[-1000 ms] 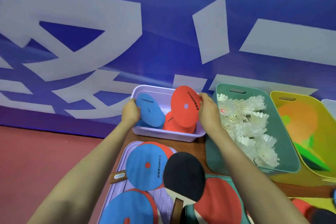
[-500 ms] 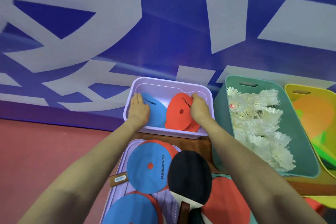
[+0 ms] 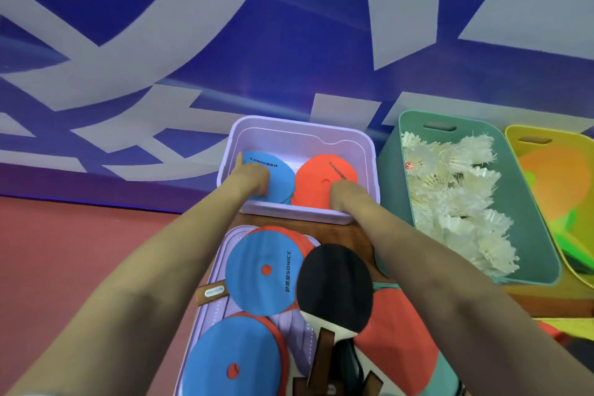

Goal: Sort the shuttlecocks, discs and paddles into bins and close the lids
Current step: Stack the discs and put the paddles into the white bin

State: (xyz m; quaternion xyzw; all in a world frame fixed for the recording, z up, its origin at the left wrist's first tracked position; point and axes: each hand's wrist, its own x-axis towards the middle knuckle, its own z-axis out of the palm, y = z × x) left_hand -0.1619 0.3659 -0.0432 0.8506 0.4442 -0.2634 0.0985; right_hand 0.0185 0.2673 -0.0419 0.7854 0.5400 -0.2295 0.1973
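- Now, our left hand point(image 3: 252, 178) lies flat, pressing the blue disc point(image 3: 278, 175) in the lilac bin point(image 3: 302, 132);
- right hand point(image 3: 345, 193) on the orange disc point(image 3: 321, 175); its fingers hidden, we cannot tell.

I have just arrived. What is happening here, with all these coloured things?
A person is sorting sports gear with bare hands. Both hands reach into the lilac bin: the left hand rests on a blue disc, the right hand on a red disc. The green bin beside it holds shuttlecocks. More discs lie on a lilac lid in front, with a black paddle next to them. No bin is closed.
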